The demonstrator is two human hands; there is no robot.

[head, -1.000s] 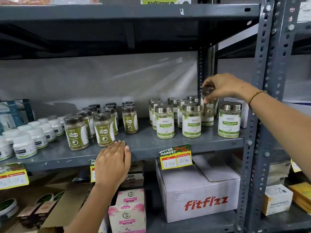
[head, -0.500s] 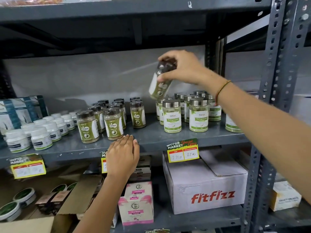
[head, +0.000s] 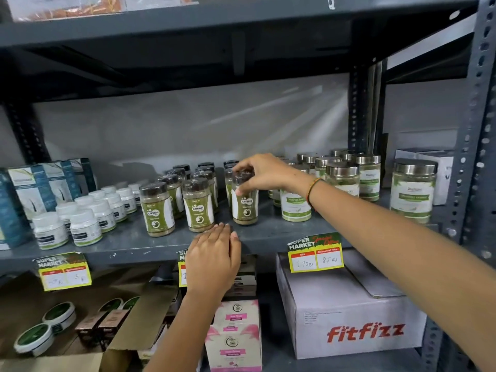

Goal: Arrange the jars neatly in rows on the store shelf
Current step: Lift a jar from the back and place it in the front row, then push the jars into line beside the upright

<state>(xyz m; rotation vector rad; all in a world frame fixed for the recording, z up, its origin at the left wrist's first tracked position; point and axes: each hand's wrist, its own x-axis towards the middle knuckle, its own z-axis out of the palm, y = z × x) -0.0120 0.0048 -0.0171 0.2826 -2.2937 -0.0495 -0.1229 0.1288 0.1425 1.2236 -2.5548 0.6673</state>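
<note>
The grey shelf (head: 268, 238) runs under my fingers. My left hand (head: 213, 260) lies flat on its front edge, fingers loose, grasping nothing. My right hand (head: 264, 174) pinches the dark lid of a green jar (head: 245, 205), upright on the shelf just right of two matching jars (head: 178, 208); steel-lidded jars (head: 343, 178) stand beyond my wrist.

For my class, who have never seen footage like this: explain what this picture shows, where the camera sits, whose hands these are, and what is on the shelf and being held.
The camera is worn on a person's head, looking down at their own two hands. There is no machine. The right hand grips the lid of a brown-lidded jar standing on the grey shelf, beside two matching jars. The left hand rests open on the shelf's front edge, holding nothing. White bottles stand to the left, steel-lidded jars to the right.
</note>
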